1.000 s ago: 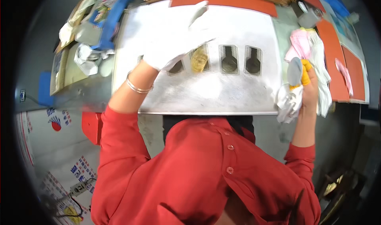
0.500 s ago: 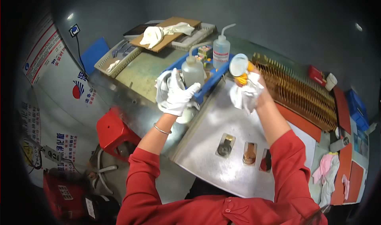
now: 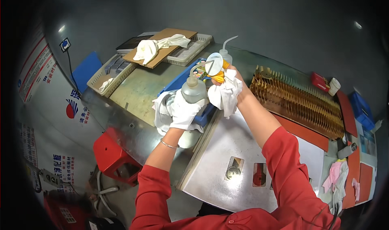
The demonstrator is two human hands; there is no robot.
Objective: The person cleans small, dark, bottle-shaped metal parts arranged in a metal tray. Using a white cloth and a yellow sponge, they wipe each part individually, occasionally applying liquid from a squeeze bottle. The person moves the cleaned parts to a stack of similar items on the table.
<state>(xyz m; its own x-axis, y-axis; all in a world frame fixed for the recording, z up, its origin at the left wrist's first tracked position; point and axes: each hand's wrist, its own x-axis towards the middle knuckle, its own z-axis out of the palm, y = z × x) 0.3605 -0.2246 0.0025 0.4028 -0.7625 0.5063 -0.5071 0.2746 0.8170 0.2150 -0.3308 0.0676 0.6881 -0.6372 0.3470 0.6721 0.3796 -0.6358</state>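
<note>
My left hand [image 3: 184, 111], in a white glove, is closed round a translucent wash bottle [image 3: 193, 91] with a bent spout. The spout's tip lies in front of a round clear disc [image 3: 215, 64], like a lens. My right hand [image 3: 234, 72], with yellow finger cots, grips this disc near its edge and also holds a bunched white cloth [image 3: 225, 94]. More white cloth [image 3: 163, 113] hangs beside my left glove. Behind the hands is a long blue tray [image 3: 176, 83] with small items in it, partly hidden. A second wash bottle [image 3: 225, 54] stands beyond the disc.
Rows of brown slotted racks [image 3: 298, 104] stand at the right. A white panel [image 3: 227, 149] with small inset windows lies in front of me. Left are cream baskets [image 3: 117, 78] and cardboard [image 3: 152, 59] with a white cloth. A red stool [image 3: 115, 155] stands below the table.
My right hand has moved left with the disc and cloth, bringing the disc to the bottle's spout. The bottle in my left hand sits lower. The whole view has shifted slightly.
</note>
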